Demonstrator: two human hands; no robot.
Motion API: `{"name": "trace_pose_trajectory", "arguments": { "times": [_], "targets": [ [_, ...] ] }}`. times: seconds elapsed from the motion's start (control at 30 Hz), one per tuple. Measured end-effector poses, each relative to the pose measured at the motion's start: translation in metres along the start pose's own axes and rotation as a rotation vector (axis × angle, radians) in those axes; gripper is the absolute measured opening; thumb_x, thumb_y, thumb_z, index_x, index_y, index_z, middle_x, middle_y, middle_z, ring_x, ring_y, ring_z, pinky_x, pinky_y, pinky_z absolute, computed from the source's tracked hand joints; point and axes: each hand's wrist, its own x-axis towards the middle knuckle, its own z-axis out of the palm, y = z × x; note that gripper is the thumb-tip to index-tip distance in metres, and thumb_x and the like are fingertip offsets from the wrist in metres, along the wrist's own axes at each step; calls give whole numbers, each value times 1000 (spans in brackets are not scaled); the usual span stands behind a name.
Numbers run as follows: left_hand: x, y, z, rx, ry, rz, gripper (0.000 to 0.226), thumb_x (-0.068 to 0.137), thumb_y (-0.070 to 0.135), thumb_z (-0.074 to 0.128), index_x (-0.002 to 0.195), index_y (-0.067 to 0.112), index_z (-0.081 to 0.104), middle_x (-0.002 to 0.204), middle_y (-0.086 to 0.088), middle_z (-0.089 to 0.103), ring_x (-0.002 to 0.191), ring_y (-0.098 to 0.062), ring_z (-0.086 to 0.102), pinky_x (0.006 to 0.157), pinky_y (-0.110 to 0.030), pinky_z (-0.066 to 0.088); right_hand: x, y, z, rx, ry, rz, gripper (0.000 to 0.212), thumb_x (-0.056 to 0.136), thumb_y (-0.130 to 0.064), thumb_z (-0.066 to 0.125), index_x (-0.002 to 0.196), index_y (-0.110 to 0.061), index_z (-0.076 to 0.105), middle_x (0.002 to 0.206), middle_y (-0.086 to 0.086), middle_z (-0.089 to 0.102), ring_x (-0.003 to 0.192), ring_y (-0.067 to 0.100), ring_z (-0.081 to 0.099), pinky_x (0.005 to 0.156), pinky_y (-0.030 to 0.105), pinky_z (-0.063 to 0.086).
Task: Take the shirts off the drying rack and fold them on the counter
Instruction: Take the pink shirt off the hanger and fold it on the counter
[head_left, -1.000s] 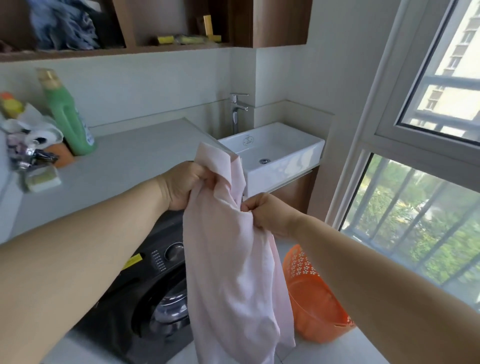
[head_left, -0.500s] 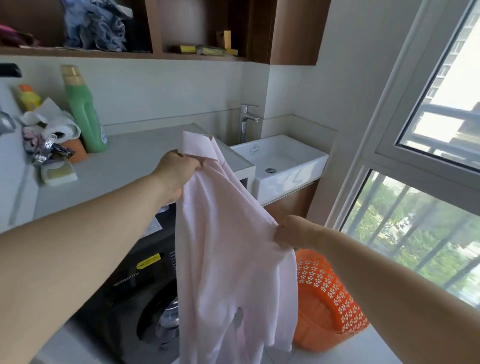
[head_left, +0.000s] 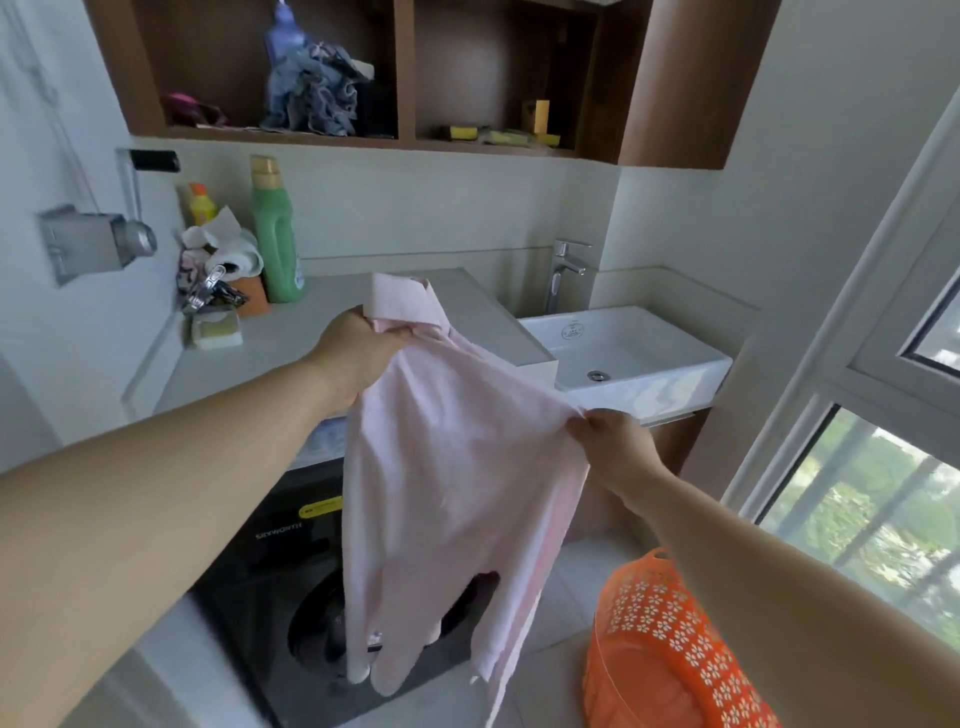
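Head view: pink shirt (head_left: 457, 467) hangs below; left hand (head_left: 358, 358) grip clutches collar, right hand (head_left: 613, 447) pinches shoulder.

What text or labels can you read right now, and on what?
Washer: a white brand word on the front panel, appearing mirrored, not clearly readable.
Washer's yellow sticker: print too small.
Sink: round logo on the back rim, too blurred.
Green bottle: label turned away, unreadable.
Shirt: no text visible.

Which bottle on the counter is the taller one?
The green bottle with the tan cap; the yellow bottle with the orange cap, to its left, is shorter.
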Motion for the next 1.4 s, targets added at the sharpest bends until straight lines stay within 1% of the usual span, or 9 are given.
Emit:
{"name": "trace_pose_trajectory", "arguments": {
  "times": [0.1,0.33,0.4,0.5,0.6,0.77,1.03,1.23,1.4],
  "targets": [
    [-6,-3,5,262,95,83,34,92,30,59,119,10,59,105,-7,62,93,-22,54,79,-26,39,16,8,-25,78,-20,-78,32,95,-23,50,66,-9,52,62,4,46,67,24,43,56,31,29],
    [-23,3,0,323,270,105,29,96,28,54,117,9,60,99,-4,61,92,-19,54,69,-23,38,59,1,-41,172,-46,-314,35,98,-22,47,64,-18,45,62,-2,45,59,13,38,56,27,32],
    [-22,10,-6,213,209,43,21,92,20,61,111,9,63,91,0,64,86,-17,59,63,-19,43,75,-6,-40,206,-35,-329,33,99,-21,46,66,-16,46,62,-1,45,59,15,38,54,27,31],
    [-11,21,-24,65,-10,-121,39,84,-2,66,121,8,59,105,-3,68,95,-16,64,80,-25,50,105,-20,-34,242,-32,-341,27,99,-20,45,76,-8,54,68,4,49,68,23,41,54,28,32],
    [19,21,-38,102,-1,-176,42,81,-9,65,120,6,58,109,-4,67,103,-21,62,90,-31,46,134,-40,-26,171,-22,-397,34,99,-17,44,65,-16,44,68,3,46,73,23,39,56,35,25],
    [98,17,-47,30,207,-106,4,93,12,59,94,15,59,102,-5,65,82,-16,61,78,-33,50,201,-87,-11,103,68,-474,24,100,-18,43,78,-12,51,76,7,52,77,25,46,63,28,27],
    [258,13,-67,171,258,-11,27,86,31,60,108,14,59,107,-5,65,98,-26,63,89,-43,53,329,-152,14,129,135,-423,28,98,-17,46,71,-12,53,70,8,52,72,26,46,63,28,32],
    [337,-66,-55,213,28,-385,62,52,12,70,113,7,59,107,-20,64,92,-28,62,79,-34,49,410,-124,73,-42,-111,-258,42,96,-21,52,56,-13,42,51,2,41,53,23,41,48,27,29],
    [400,-117,-32,476,187,-420,38,85,8,63,121,3,51,85,-4,50,72,-16,50,57,-22,39,484,-117,125,-116,-265,-226,43,95,-21,52,55,-13,40,48,1,39,44,18,37,42,23,28]
  ]
}}
